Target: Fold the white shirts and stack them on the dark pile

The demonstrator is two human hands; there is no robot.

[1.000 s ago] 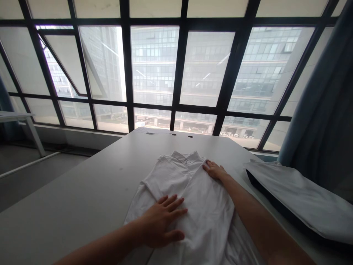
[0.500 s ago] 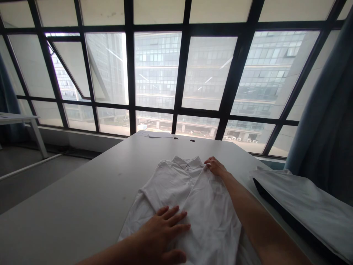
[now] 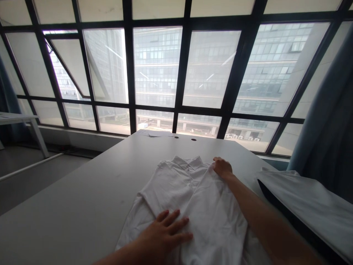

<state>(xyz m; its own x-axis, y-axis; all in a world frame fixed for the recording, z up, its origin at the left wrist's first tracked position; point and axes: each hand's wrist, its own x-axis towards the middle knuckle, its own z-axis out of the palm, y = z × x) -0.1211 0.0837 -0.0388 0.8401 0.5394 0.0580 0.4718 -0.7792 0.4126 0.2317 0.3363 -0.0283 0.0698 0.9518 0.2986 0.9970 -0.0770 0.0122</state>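
Observation:
A white collared shirt [image 3: 187,198] lies on the grey table [image 3: 82,206], its right side folded over toward the middle. My left hand [image 3: 164,235] rests flat on the lower part of the shirt with fingers spread. My right hand [image 3: 223,168] is stretched to the shirt's far right shoulder beside the collar, its fingers curled and pinching the fabric edge.
A pile of white cloth over something dark [image 3: 306,206] lies at the table's right side. Two small dark holes [image 3: 185,138] and a paper scrap sit at the far edge. Large windows stand behind, a blue curtain [image 3: 328,121] at right, another table [image 3: 19,119] at left.
My right hand has gone from lying on the shoulder to curling on the fabric edge a little further right. My left hand stays pressed on the shirt. The camera has shifted slightly.

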